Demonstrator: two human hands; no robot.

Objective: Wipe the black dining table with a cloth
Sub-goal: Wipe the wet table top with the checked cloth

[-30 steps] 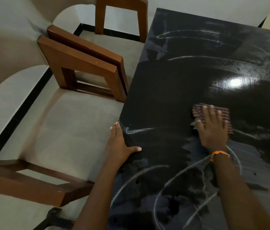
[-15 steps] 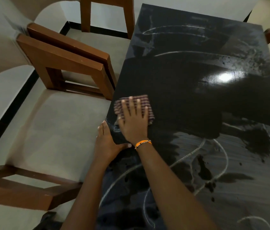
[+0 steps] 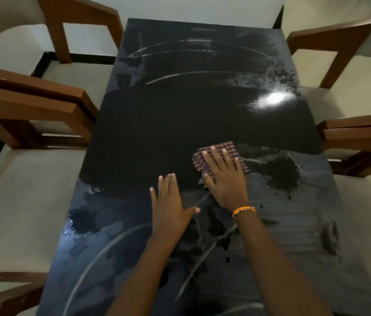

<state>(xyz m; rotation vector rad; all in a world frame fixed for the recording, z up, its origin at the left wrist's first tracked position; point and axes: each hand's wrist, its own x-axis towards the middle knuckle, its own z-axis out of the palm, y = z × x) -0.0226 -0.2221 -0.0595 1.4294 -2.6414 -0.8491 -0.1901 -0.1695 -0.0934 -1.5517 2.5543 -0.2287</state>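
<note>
Head view: right hand (image 3: 226, 182), fingers (image 3: 217, 158) spread flat, presses checked cloth (image 3: 221, 156) on black table (image 3: 157, 133) just right of centre, left hand (image 3: 171, 210) flat at its 8 o'clock, fingers together, thumb out.

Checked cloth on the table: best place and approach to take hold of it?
Take the checked cloth at its far edge, the part showing beyond the right hand that presses it flat. Come from above: it lies folded flat on the black table, so pinch that raised edge.
</note>
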